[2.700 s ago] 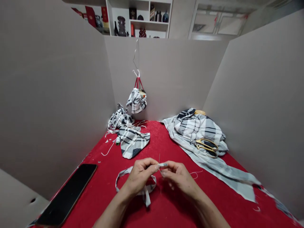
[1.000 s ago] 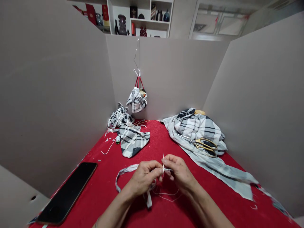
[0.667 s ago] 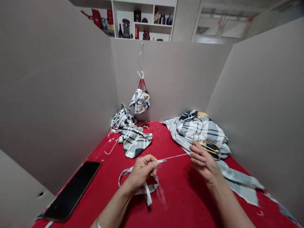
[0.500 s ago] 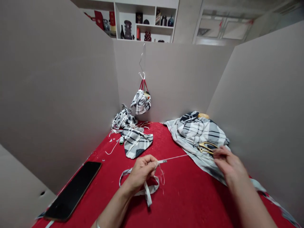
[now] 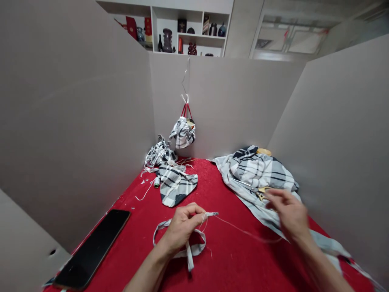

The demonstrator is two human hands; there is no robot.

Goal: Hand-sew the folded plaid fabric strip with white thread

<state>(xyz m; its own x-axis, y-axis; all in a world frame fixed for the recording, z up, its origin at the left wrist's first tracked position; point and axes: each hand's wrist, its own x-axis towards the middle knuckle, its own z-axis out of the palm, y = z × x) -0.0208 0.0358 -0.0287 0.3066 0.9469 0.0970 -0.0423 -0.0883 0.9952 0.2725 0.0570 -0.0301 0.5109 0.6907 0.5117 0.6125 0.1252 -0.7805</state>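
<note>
Red cloth point(image 5: 231, 269) up front, black phone point(image 5: 94, 247) flat on it at near left. Front centre: narrow pale strip point(image 5: 212, 214), curled loosely on the red around left hand point(image 5: 184, 223). Left thumb and index clamp it near 1 end. Thread point(image 5: 240, 230) leaves that end in a slack bow toward right hand point(image 5: 288, 211). Right is blurred, fingers curled beside the scissors point(image 5: 255, 190); can't tell if they pinch anything or touch the handles. No needle I can make out.

Step looks like drawing thread through the strip. My take: pinch tight right beside the stitch, pull smoothly in line with the strip, stop before it puckers, watch that the small thread loop at the left fingertips doesn't knot.

Strip orientation: held end points right, tipped slightly away; long axis there runs nearly side to side. Loose tail points back at the wearer.

Further out: scissors lie on the plaid heap point(image 5: 261, 172) at right, spool point(image 5: 157, 182) and plaid piece point(image 5: 176, 186) at left. Bag point(image 5: 183, 136) hangs at the back panel point(image 5: 231, 97).
</note>
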